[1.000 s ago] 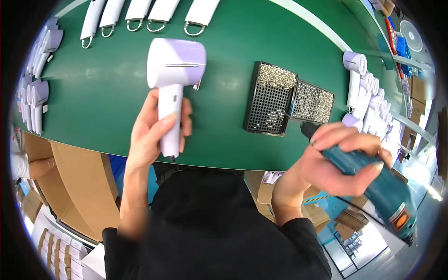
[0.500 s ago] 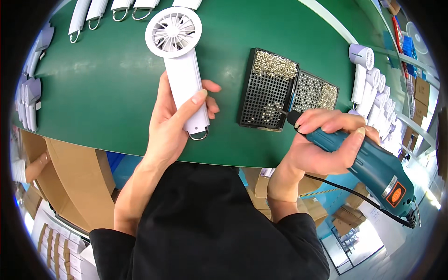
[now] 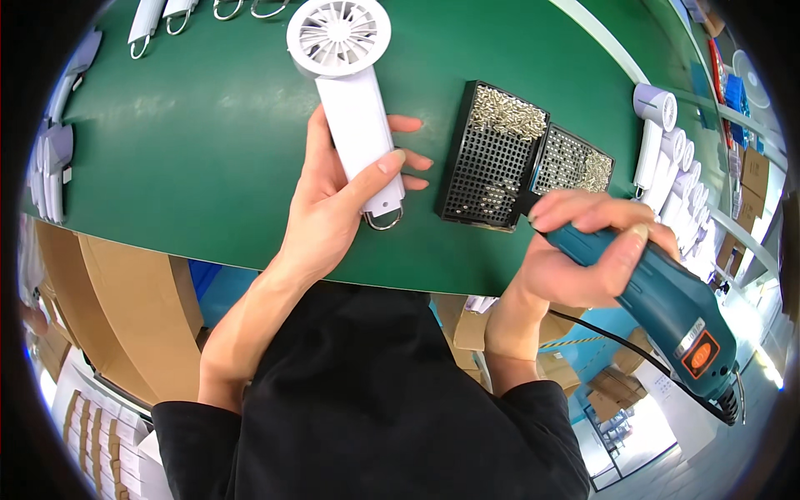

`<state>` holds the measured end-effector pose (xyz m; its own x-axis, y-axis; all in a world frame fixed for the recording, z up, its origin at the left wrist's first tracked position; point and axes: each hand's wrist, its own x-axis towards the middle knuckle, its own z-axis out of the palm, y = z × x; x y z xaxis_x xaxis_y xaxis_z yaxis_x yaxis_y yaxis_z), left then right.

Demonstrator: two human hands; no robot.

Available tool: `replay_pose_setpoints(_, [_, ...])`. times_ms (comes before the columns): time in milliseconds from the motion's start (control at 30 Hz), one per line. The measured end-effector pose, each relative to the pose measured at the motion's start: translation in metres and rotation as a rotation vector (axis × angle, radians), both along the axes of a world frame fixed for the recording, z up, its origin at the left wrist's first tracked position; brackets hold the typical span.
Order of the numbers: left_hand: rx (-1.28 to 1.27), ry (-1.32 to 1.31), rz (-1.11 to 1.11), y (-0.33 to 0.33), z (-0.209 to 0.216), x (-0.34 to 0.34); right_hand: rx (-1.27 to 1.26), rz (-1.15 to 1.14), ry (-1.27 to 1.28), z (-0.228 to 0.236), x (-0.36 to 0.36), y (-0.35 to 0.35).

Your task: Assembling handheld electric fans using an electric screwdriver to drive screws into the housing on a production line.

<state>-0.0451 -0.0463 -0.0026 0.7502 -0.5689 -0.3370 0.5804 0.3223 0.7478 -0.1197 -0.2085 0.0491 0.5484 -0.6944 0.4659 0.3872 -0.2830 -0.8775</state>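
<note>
My left hand is wrapped round the white handle of a handheld fan, its round grille up and away from me, a metal loop at its near end. A small hole shows in the handle near my thumb. My right hand grips a teal electric screwdriver with a black cord. Its black nose points at the near right part of a black screw tray with rows of holes and loose silver screws. The bit's tip cannot be made out. A second, smaller screw tray adjoins it.
More white fans stand in a row along the right edge of the green table. White handles with metal loops lie at the far left, and further fan parts at the left edge. Cardboard boxes stand below the table.
The whole scene has shifted slightly in view. The fan and both hands keep nearly the same places relative to each other; the screwdriver's nose still sits by the tray.
</note>
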Motion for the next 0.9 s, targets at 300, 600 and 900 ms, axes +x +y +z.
replay_pose_setpoints(300, [-0.064,-0.022,-0.040,0.003,-0.005,0.002,0.059,0.233,-0.219,0.021,-0.012,0.022])
replay_pose_setpoints(600, [-0.099,-0.042,-0.040,0.005,-0.011,0.002,-0.043,0.354,-0.198,0.016,0.009,0.064])
replay_pose_setpoints(900, [-0.099,-0.034,-0.046,0.006,-0.012,0.004,-0.076,0.404,-0.194,0.002,0.014,0.067])
